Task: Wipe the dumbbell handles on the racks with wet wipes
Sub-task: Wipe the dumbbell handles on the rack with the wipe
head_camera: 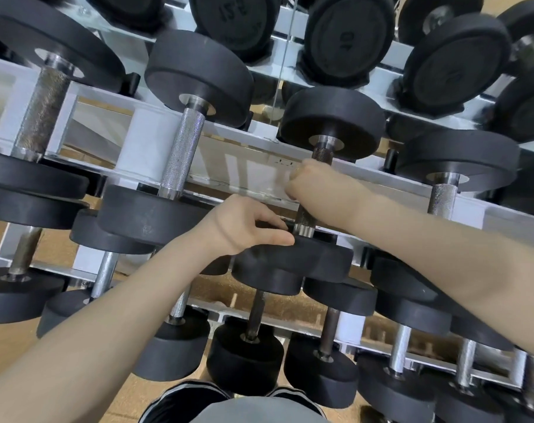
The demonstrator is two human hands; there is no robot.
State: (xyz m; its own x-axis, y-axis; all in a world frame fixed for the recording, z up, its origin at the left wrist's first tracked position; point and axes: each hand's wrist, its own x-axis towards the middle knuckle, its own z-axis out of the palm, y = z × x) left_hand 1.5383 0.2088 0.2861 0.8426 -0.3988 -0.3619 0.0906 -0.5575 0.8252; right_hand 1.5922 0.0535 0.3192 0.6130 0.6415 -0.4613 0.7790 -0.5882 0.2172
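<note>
A black dumbbell lies across the middle rack tier, its knurled steel handle [305, 219] running from the far head [332, 117] to the near head [293, 257]. My right hand [317, 186] is wrapped around the middle of this handle; a blurred whitish wet wipe [285, 178] shows at its fingers. My left hand [247, 222] rests on the near head, thumb along its top edge and fingers reaching toward the handle's base.
Several more black dumbbells fill the white metal rack [155, 141] on three tiers, including one with a bright knurled handle [183, 151] to the left and another [442, 196] to the right. A wooden floor shows below. My dark shorts [229, 404] are at the bottom.
</note>
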